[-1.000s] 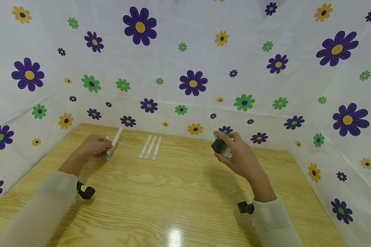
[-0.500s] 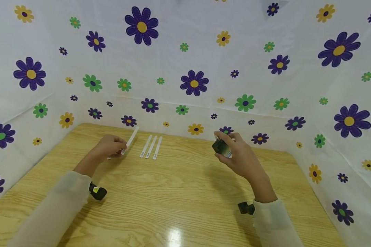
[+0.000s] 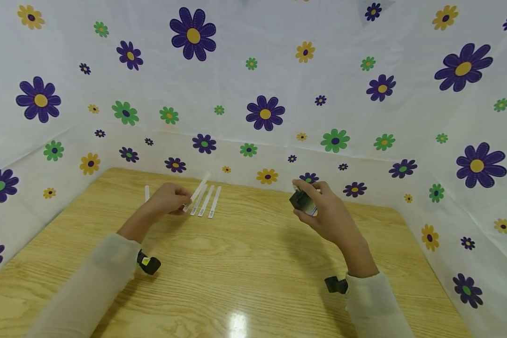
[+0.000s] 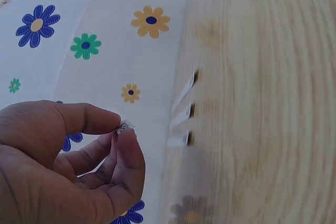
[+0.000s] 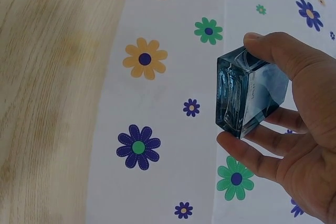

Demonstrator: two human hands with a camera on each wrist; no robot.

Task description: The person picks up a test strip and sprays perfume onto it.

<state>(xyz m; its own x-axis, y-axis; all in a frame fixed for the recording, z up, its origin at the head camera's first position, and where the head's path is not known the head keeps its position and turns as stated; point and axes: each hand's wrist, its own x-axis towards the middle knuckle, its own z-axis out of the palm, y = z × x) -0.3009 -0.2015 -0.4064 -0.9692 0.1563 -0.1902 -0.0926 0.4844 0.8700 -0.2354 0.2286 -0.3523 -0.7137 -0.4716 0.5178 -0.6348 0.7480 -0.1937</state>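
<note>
My left hand (image 3: pixel 164 203) pinches a white paper test strip (image 3: pixel 201 186) between thumb and forefinger, its printed end showing in the left wrist view. The strip slants up and away, just left of three similar strips (image 3: pixel 206 202) lying side by side on the table. Partly behind the left hand lies another white strip (image 3: pixel 147 192). Off to the right, my right hand (image 3: pixel 331 213) grips a blue glass perfume bottle (image 5: pixel 247 95) above the table. Thumb and fingers hold it from opposite sides; its top is hidden by the hand.
The wooden table (image 3: pixel 236 253) ends at a white cloth (image 3: pixel 232 84) printed with flowers, which stands along the back and both sides. Black wrist cameras (image 3: pixel 149 264) sit at both sleeves, just over the tabletop.
The left hand has moved right with its strip, from beside the far-left strip to the row of three. The right hand and perfume bottle have stayed almost still.
</note>
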